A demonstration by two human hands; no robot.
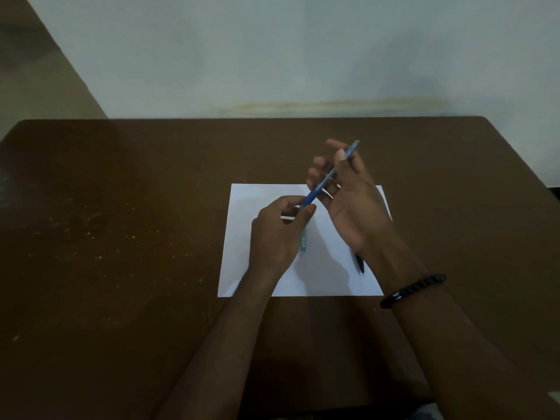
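Head view: both hands hold a blue pen [329,173] just above a white sheet of paper [249,253], centre of the frame.

Slim and blue, the pen slants from lower left to upper right. The left hand [277,233] pinches its lower end with curled fingers. The right hand [354,207] seems to grip its upper part between thumb and forefinger, its other fingers loosely spread. A dark pen [360,264] lies on the sheet over the brown table [121,237].

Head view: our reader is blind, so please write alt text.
The left hand and right hand hold a blue pen tilted above a white sheet on a brown table. A dark pen lies on the sheet by the right wrist.
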